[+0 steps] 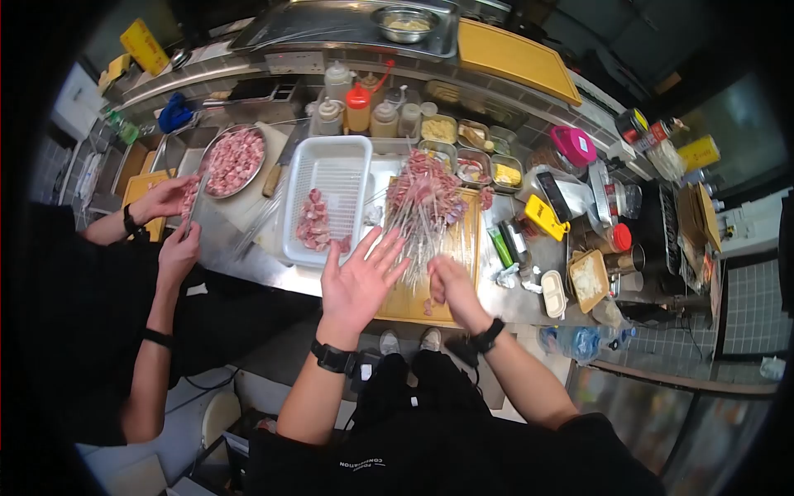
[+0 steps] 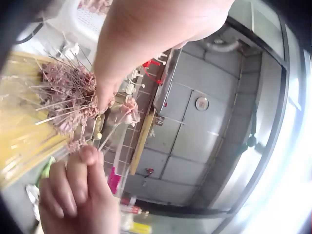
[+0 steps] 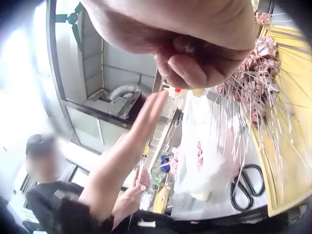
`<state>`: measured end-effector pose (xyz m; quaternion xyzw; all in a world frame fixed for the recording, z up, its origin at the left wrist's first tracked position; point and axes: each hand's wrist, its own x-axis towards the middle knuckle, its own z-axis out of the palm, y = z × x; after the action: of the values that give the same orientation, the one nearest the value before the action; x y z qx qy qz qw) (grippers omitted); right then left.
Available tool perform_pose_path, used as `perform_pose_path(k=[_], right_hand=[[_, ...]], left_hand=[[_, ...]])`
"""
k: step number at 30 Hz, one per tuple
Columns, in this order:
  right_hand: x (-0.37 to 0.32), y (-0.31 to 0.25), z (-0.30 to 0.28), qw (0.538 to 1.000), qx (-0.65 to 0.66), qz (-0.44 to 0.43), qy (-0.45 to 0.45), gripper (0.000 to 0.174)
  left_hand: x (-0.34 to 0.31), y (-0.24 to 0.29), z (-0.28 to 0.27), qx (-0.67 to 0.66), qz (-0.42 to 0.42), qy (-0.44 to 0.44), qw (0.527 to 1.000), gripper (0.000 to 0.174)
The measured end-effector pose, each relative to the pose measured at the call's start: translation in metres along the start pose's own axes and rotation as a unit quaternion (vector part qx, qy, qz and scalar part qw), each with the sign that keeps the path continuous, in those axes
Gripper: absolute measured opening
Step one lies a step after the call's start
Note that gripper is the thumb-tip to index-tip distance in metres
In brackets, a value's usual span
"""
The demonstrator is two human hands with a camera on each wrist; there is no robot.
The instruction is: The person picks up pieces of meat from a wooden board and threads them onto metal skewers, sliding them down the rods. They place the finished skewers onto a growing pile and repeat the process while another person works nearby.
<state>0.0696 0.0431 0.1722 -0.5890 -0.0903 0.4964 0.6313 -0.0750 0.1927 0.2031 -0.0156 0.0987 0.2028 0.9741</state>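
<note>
My left hand (image 1: 360,281) is turned palm up, its fingers straight, and nothing lies on the palm. To its right, my right hand (image 1: 455,289) is a fist; in the left wrist view its thumb and forefinger pinch a thin skewer (image 2: 110,134) with pale pink meat (image 2: 129,112) at the far end. A pile of meat skewers (image 1: 426,194) fans out on a yellow cutting board (image 1: 463,310), sticks toward me. Just left of it stands a white plastic basket (image 1: 294,186) with loose meat pieces (image 1: 314,221) at the bottom.
On the left, another person's hands (image 1: 175,244) hold a skewer with meat near a bowl of cut meat (image 1: 236,161). Sauce bottles (image 1: 358,107) and small food tubs (image 1: 438,130) line the back. Black-handled scissors (image 3: 243,190) lie beside the board; a yellow bottle (image 1: 546,217) stands right.
</note>
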Motion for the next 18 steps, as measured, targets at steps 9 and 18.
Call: perform_pose_path(k=[9, 18], right_hand=[[0.103, -0.011, -0.014, 0.811, -0.536, -0.173, 0.159, 0.039], [0.056, -0.006, -0.04, 0.805, -0.524, -0.224, 0.169, 0.03]], left_hand=[[-0.104, 0.014, 0.074, 0.031, 0.079, -0.183, 0.979, 0.087], [-0.141, 0.012, 0.041, 0.162, 0.231, -0.157, 0.946, 0.053]])
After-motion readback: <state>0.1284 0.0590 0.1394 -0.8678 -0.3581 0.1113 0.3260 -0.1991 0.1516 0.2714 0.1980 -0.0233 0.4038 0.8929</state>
